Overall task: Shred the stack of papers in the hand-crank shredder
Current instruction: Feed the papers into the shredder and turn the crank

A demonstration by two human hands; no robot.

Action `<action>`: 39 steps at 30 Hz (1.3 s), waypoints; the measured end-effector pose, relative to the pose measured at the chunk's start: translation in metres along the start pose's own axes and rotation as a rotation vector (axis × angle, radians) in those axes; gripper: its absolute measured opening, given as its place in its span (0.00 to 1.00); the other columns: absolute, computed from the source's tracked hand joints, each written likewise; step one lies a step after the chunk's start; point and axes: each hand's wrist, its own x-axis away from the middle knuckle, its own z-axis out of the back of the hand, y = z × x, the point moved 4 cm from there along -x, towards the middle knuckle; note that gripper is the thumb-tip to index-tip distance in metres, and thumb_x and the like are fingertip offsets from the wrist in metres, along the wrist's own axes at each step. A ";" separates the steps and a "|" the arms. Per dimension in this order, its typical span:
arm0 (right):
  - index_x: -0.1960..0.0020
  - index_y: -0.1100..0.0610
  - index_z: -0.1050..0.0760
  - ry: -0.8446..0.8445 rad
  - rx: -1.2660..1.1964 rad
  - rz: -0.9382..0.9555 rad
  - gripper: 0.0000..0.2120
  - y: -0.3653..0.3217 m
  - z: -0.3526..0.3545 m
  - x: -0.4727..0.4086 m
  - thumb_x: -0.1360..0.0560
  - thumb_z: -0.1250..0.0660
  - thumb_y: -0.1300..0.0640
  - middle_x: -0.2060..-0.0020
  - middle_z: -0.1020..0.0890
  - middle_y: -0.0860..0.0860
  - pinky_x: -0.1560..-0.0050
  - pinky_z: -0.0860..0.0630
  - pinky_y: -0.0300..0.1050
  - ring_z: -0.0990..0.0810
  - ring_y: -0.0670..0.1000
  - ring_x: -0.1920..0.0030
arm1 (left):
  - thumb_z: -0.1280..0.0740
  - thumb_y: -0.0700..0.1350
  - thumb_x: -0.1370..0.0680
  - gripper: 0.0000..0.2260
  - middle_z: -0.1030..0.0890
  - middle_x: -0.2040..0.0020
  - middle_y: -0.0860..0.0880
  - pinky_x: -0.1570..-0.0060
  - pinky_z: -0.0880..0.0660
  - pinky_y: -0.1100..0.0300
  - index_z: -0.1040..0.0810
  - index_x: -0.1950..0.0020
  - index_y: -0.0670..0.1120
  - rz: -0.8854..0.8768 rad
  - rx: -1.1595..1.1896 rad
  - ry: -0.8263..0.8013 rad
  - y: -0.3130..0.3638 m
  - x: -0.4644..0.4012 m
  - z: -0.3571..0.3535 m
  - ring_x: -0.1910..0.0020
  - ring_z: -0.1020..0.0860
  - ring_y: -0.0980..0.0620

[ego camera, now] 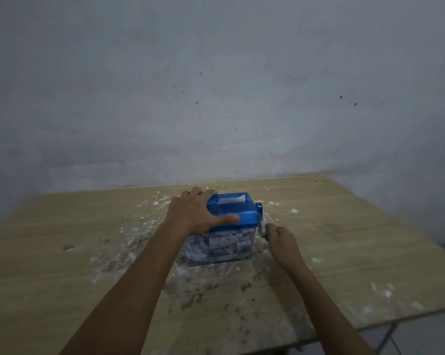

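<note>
Small hand-crank shredder [230, 228] with a blue plastic top and clear plastic bin sits mid-table on the pale wood-grain tabletop [62, 265], close to the grey stained wall [216, 98] behind it. White sheet of paper [232, 200] lies in the feed slot on the shredder's top. Clear bin is packed with white paper shreds [224, 245], nearly up to the blue top. Left hand [194, 212] clamps the shredder's left end: fingers curled over the far edge, thumb pressed along the near face. Right hand [280, 242] is at the shredder's right side, fingers closed around the white knob of the blue crank [260, 213]. White flecks and dark specks are scattered on the tabletop around the shredder.
</note>
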 end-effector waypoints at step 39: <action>0.73 0.60 0.35 0.450 0.023 0.280 0.26 -0.040 0.030 0.008 0.18 0.43 0.51 0.79 0.34 0.53 0.74 0.44 0.45 0.38 0.48 0.77 | 0.56 0.84 0.37 0.49 0.30 0.30 0.49 0.32 0.35 0.41 0.37 0.24 0.57 -0.003 0.015 -0.007 0.002 -0.002 0.001 0.33 0.30 0.44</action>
